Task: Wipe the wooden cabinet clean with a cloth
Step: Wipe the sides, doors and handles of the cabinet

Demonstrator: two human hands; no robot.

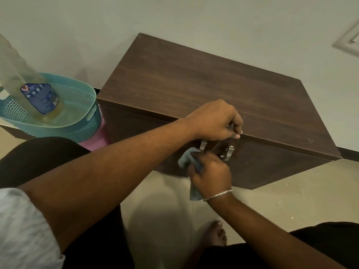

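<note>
- A person crouches over a low wooden cabinet [204, 82] set against a pale wall; the job in hand appears to be the front face, around the two metal door handles [226, 152], not the top.
- The left hand [215, 121] reaches across to the cabinet's front top edge, its fingers curled over the lip just above the handles; it looks to be gripping the edge or the top of a door, though which cannot be told.
- The right hand [210, 172], a thin bangle [218, 195] at its wrist, holds a bunched blue cloth [187, 159], fingers clenched round it; the cloth's bulk sticks out to the left of the fingers, and a tail hangs below the palm.
- The cloth sits just beside the left handle and against the front panel, directly below the left hand's fingertips.
- Judged from this, the next move calls for working the cloth round and behind the handles, then across the door face, with the left hand steadying the cabinet.
- Well to the left of both hands, a bottle [38, 98] of yellowish liquid stands in a teal perforated basket [77, 121]; its dark blue label carries print too blurred to read, and no brand can be made out.
</note>
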